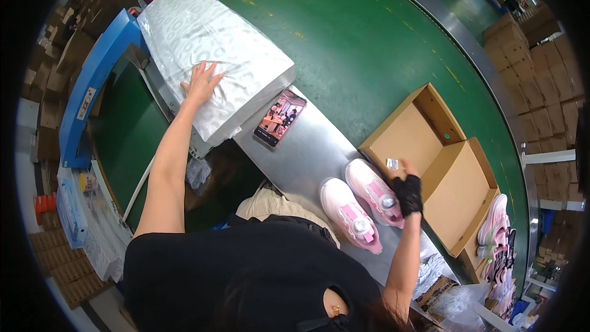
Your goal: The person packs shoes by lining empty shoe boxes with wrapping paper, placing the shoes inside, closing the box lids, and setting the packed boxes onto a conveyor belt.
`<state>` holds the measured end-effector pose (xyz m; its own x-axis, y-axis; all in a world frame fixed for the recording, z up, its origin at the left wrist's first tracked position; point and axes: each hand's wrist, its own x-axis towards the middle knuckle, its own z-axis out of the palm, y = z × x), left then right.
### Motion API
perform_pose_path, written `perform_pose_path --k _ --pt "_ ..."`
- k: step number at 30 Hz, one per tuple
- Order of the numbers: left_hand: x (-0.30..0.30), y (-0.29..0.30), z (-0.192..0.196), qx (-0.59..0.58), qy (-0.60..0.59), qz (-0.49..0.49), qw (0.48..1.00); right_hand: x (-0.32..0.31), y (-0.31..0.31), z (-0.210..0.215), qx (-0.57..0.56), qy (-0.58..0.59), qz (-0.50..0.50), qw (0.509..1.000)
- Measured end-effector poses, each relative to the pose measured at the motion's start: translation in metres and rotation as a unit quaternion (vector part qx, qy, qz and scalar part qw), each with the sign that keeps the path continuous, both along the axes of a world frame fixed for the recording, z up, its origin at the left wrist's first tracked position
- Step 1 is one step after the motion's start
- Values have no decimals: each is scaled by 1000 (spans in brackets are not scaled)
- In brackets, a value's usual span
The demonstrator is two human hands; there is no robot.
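My left hand (201, 83) lies flat with fingers spread on a thick stack of white patterned tissue paper (209, 43). My right hand (405, 185), in a black fingerless glove, pinches a small white packet (392, 163) just above the edge of an open cardboard shoe box (424, 129). Directly below that hand two pink and white sneakers (362, 206) stand side by side on the metal table (301, 154).
A phone (279, 119) with a lit screen lies on the table beside the paper stack. The box lid (458, 193) hangs open to the right. More pink shoes (496, 233) sit at the far right. Beyond runs a green conveyor belt (356, 43); stacked cartons (541, 74) stand behind it.
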<state>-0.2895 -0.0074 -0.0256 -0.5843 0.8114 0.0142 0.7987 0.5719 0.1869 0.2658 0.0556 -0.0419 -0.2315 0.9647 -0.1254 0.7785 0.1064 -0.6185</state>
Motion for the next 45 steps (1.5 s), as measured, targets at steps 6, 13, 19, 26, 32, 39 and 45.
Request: perform_pose_path --k 6,13,19,26,32,39,45 --pt "-38 2 24 216 91 28 972 -47 -9 12 -66 -170 59 981" --pt "45 3 172 485 -86 6 871 -47 -10 12 -50 -155 71 984" --pt "214 14 228 433 -316 -299 789 -55 -23 57 99 128 145 976" --pt "395 50 226 314 -479 -433 696 -33 -52 154 55 537 26 842" --pt "437 78 174 359 -96 -583 722 70 -9 108 98 548 -372 743" --pt "349 90 40 14 135 -482 865 284 -23 -12 167 630 -515 558" --pt "257 127 -24 7 -35 -261 965 347 -102 -48 182 629 -589 475"
